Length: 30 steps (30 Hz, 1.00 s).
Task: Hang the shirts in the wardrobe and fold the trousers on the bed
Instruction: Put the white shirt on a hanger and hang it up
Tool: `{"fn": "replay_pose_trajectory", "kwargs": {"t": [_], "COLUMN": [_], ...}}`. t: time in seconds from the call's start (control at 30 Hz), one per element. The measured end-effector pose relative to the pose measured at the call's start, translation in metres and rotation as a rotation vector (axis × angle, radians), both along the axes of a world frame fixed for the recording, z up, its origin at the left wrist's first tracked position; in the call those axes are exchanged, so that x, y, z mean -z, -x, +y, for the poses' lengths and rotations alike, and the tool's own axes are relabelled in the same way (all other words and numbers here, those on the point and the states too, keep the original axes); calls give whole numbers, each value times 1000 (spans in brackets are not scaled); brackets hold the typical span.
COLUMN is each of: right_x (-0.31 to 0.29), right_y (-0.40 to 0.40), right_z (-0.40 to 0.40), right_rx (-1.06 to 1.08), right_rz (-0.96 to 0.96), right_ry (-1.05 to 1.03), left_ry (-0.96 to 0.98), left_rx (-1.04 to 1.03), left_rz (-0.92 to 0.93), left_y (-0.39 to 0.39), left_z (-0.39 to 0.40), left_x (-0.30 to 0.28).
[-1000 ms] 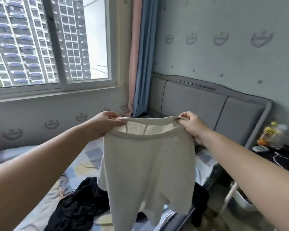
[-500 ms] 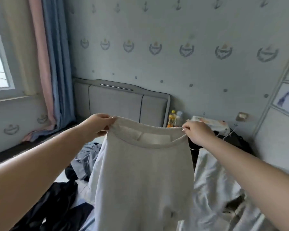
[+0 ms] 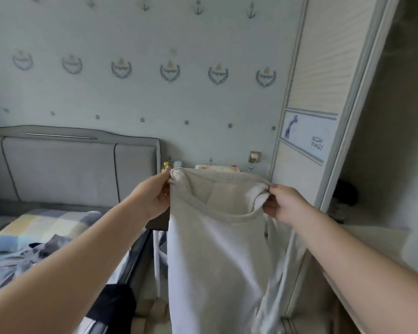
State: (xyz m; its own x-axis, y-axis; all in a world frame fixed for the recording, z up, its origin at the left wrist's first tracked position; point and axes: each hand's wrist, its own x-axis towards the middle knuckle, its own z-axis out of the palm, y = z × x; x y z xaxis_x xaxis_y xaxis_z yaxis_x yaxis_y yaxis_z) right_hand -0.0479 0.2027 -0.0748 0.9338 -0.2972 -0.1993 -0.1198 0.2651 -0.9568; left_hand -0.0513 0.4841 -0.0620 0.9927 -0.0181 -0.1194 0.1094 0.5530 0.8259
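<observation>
We hold the pale beige knitted garment (image 3: 217, 249) up by its ribbed top edge: our left hand (image 3: 155, 197) pinches one corner, our right hand (image 3: 284, 204) grips the other, and the cloth hangs straight down between and below them, beside the bed (image 3: 46, 227).

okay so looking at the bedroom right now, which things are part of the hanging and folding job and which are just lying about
Part of the job:
- beige garment, held up at its top edge by the left hand and right hand
- open wardrobe
- bed, with a dark garment at its edge

Just lying about:
- yellow-capped bottle by the headboard
- wall socket
</observation>
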Motion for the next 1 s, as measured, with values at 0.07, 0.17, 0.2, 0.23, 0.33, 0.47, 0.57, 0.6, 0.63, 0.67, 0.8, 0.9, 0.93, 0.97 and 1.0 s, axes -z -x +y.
{"fn": "replay_pose_trajectory", "kwargs": {"t": [0.07,0.17,0.2,0.23,0.33,0.47,0.57,0.6,0.63,0.67,0.8,0.9,0.93,0.97,1.0], "right_x": [0,-8,-13,-19,-41,-77,-98,-102,-106,-109,-115,-122,-125,-128,-131], "right_y": [-1,-3,-5,-6,-9,-18,-23,-23,-22,-20,-10,-6,-4,-3,-3], "right_z": [-25,-60,-73,-85,-121,-163,-180,-186,-193,-201,-226,-245,-250,-256,-261], "right_rx": [61,118,143,169,308,499,605,640,679,725,862,911,914,912,901], "right_rz": [1,-22,-43,-68,-144,-288,-355,-372,-393,-415,-447,-454,-456,-460,-464], "right_ry": [-18,-47,-41,-41,-68,-120,-160,-161,-165,-166,-160,-205,-230,-251,-266], "left_ry": [91,168,179,184,246,418,390,336,287,253,219,286,310,325,345], "left_rx": [36,109,144,174,266,488,579,617,662,710,818,873,881,868,850], "left_rz": [-4,6,14,16,27,-4,-8,-22,-42,-64,-106,-79,-69,-62,-56], "left_y": [-19,-53,-66,-78,-118,-165,-194,-203,-211,-218,-230,-235,-237,-238,-238], "left_z": [-27,-68,-82,-95,-130,-178,-215,-227,-240,-251,-293,-328,-340,-350,-360], "left_x": [-1,-2,-4,-6,-17,-35,-45,-47,-49,-52,-66,-74,-76,-78,-81]}}
